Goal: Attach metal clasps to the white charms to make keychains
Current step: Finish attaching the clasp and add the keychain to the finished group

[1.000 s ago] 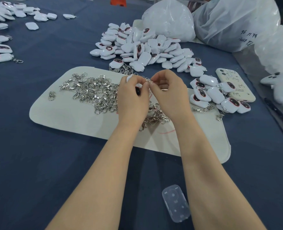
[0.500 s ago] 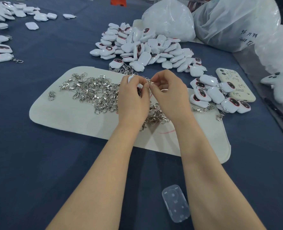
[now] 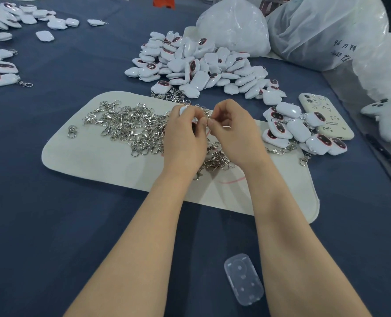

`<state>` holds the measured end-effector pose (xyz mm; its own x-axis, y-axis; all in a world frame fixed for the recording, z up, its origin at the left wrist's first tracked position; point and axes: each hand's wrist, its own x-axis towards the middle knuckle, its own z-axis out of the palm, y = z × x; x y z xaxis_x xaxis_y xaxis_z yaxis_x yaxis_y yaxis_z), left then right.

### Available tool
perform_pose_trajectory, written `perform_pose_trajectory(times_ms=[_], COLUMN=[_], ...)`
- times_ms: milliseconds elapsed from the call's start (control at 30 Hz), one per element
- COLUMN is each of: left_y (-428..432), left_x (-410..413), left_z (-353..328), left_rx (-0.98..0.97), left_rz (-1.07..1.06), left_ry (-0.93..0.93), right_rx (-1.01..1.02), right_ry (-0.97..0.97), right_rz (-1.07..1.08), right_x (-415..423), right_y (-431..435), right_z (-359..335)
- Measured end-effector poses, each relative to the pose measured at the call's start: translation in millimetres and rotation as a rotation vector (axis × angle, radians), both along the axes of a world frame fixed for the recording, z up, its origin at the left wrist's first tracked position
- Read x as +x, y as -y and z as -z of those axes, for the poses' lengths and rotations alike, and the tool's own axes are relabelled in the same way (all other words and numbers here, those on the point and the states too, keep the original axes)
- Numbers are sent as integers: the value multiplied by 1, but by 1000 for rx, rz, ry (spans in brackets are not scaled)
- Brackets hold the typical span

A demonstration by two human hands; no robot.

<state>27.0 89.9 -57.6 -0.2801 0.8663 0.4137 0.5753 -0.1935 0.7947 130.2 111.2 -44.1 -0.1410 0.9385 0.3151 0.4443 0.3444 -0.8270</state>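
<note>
My left grip point(image 3: 183, 143) is closed around one white charm point(image 3: 183, 110): the fingers curl over it, so only its rounded far edge shows above my knuckles. My right grip point(image 3: 233, 133) meets it fingertip to fingertip, thumb and forefinger pinched on a metal clasp point(image 3: 209, 121), of which only a small glint shows. Whether the clasp is already hooked to the charm I cannot tell, as my fingers hide the join. Both grips hover just above a cream mat point(image 3: 98, 163) lying on the blue table point(image 3: 52, 225).

Under my wrists a small cluster of clasps point(image 3: 217, 160) lies on the mat. To the left spreads the big tangle of loose clasps point(image 3: 130, 126), with a single clasp point(image 3: 72, 131) apart near the mat's left end. A thin red line is marked on the mat near my right wrist.

At the mat's right end sits a heap of finished keychains point(image 3: 300, 131), some face up and showing dark ovals, their clasps trailing toward me. Just beyond them to the right lies a phone point(image 3: 327, 117), back up. Beyond the mat's far edge rises the pile of white charms point(image 3: 201, 65), and behind it stand plastic bags point(image 3: 233, 26). More charms point(image 3: 2, 65) lie at the far left. Near me, between my forearms, rests a clear plastic case point(image 3: 243, 279).
</note>
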Motion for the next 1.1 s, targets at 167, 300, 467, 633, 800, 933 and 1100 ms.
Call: perform_pose_trajectory(times_ms=[167, 300, 467, 633, 800, 933, 1100], left_y=[-1, -1, 1, 6, 5, 3, 2], left_x=[-1, -2, -1, -1, 1, -1, -2], left_z=[0, -1, -4, -12, -9, -6, -6], left_rx=[-4, -28, -10, 13, -76, -107, -102], left_rz=[-2, 11, 24, 91, 191, 179, 140], left_ry=[3, 32, 144, 397, 393, 297, 206], right_rx=[66, 86, 82, 79, 88, 96, 91], right_ry=[36, 42, -15, 24, 93, 112, 151], right_rz=[-7, 15, 91, 137, 150, 153, 153], right_x=[-1, -2, 0, 4, 4, 4, 3], right_y=[0, 0, -1, -3, -1, 0, 0], right_z=[2, 3, 5, 6, 6, 6, 6])
